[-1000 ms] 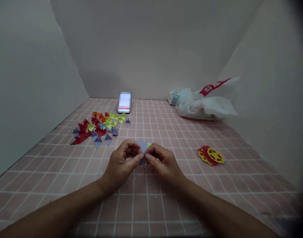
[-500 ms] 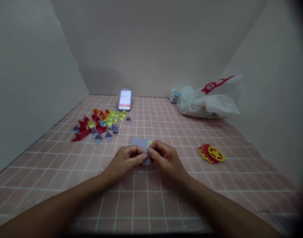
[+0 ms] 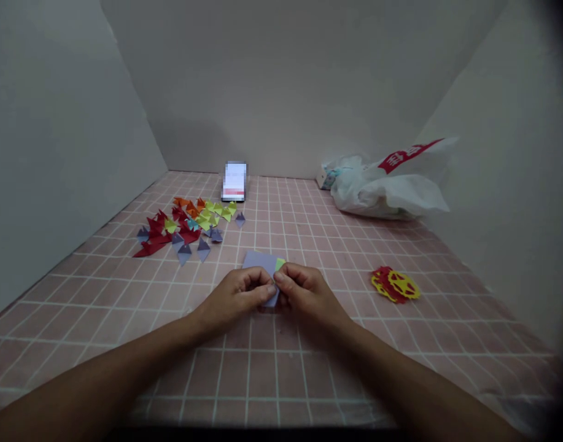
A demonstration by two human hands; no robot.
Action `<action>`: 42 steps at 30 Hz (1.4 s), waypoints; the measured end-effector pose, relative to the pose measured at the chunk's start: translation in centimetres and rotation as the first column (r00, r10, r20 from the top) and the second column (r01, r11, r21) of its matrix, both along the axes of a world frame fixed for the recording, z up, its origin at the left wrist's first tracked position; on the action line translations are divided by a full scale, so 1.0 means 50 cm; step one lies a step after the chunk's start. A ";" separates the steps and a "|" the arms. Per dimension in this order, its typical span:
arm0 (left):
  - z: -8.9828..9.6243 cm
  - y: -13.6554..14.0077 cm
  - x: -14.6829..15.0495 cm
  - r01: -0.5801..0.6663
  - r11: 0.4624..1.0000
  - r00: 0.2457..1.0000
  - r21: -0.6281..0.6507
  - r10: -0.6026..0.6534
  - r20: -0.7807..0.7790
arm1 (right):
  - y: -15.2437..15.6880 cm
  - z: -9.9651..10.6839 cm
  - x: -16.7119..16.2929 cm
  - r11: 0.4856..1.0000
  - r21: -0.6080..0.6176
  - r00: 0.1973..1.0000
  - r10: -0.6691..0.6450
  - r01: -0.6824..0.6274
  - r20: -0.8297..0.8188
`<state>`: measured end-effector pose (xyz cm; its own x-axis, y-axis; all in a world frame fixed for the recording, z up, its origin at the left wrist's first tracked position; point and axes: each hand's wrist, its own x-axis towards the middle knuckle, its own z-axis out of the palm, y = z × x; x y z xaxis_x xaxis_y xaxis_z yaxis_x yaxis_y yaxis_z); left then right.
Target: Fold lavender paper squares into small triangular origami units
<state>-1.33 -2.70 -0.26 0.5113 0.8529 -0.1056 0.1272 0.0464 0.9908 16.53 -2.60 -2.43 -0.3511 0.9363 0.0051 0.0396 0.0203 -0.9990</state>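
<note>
A flat piece of purple paper (image 3: 261, 260), perhaps a stack, lies at the middle front, with a yellow-green paper corner (image 3: 280, 264) showing at its right. Over its near part, my left hand (image 3: 248, 288) is closed, thumb pressed against curled fingers. My right hand (image 3: 302, 285) meets it fingertip to fingertip, also in a pinch. A bit of purple paper shows between and below the fingertips. Its folds are mostly hidden by my fingers, and I cannot tell whether it is apart from the sheet beneath.
Several small folded paper figures (image 3: 189, 231) in red, orange, yellow, blue and purple lie at the left. A lit phone (image 3: 234, 181) stands behind them. Yellow and red cut-out discs (image 3: 396, 285) sit at the right. A white plastic bag (image 3: 382, 193) and a small box (image 3: 325, 178) are at the back right.
The whole view has shifted slightly. Both hands keep their pinch at nearly the same place, with the fingertips moved only a little.
</note>
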 end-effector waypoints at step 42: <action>-0.016 0.009 -0.005 -0.105 0.984 0.986 -0.143 0.122 0.111 | 0.002 0.015 -0.003 0.996 -0.087 0.990 -0.049 0.037 -0.132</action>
<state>-1.57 -2.24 -1.08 0.4279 0.8878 -0.1693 -0.0050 0.1897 0.9818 16.38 -2.53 -1.65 -0.3119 0.9496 -0.0299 -0.0958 -0.0627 -0.9934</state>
